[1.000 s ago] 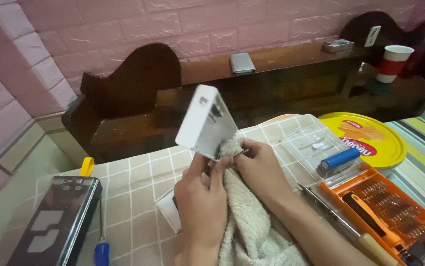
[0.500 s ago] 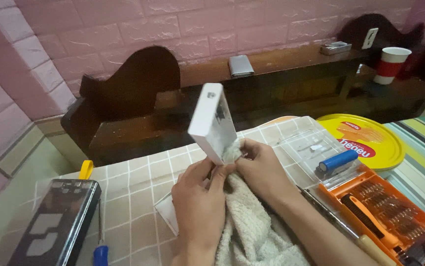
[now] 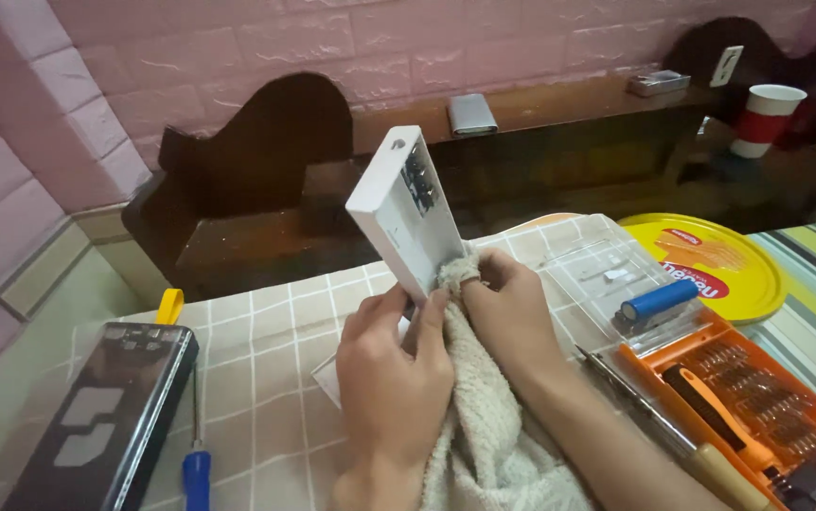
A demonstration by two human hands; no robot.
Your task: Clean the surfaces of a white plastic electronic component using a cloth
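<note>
My left hand (image 3: 391, 364) grips the lower end of a white power bank casing (image 3: 403, 213), holding it tilted up over the table with its ported end on top. My right hand (image 3: 507, 303) has a beige fluffy cloth (image 3: 484, 426) wrapped round one finger, and that finger presses against the casing's lower edge. The rest of the cloth hangs down between my two hands.
A black power bank (image 3: 110, 416) lies at the left, next to a blue-handled screwdriver (image 3: 196, 468). At the right are an orange bit set tray (image 3: 758, 407), a clear lid (image 3: 607, 274) with a blue cylindrical battery cell (image 3: 659, 301), a yellow round tin lid (image 3: 711, 260), and a wooden-handled tool (image 3: 701, 454). A dark wooden shelf (image 3: 541, 109) behind holds a red and white cup (image 3: 770, 118).
The white casing has turned, going from showing its broad face to standing more edge-on and upright. My cloth-wrapped finger stays at its lower edge.
</note>
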